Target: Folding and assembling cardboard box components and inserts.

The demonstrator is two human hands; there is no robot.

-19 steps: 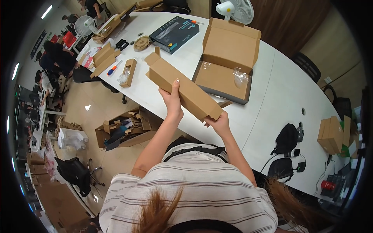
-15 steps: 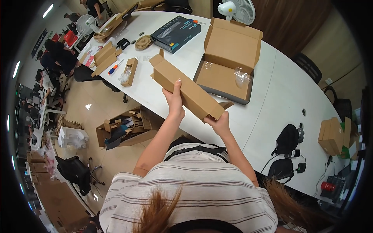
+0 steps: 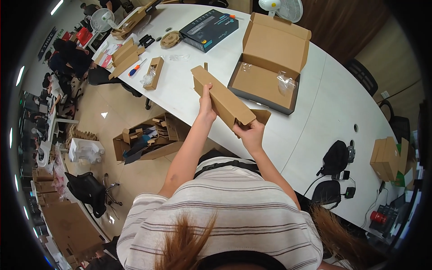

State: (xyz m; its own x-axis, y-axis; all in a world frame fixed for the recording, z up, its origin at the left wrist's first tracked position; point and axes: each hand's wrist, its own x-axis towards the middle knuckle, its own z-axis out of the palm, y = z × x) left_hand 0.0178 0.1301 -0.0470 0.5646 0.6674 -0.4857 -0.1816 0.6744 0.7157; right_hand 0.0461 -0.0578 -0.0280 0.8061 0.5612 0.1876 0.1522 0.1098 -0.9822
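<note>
Carton slants from lower right to upper left.

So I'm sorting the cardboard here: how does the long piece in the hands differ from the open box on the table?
The long cardboard piece is narrow and folded shut, held above the table edge by the left hand and right hand. The open box is wide and shallow, rests on the white table, lid up, with clear plastic bags inside. Both are plain brown cardboard.

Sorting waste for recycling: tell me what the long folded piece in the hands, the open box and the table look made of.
Long folded piece: plain brown cardboard, matte, creased flaps.
Open box: same brown cardboard, with darker outer walls; clear plastic bags inside.
Table: smooth white top, probably laminate; faint sheen.
</note>
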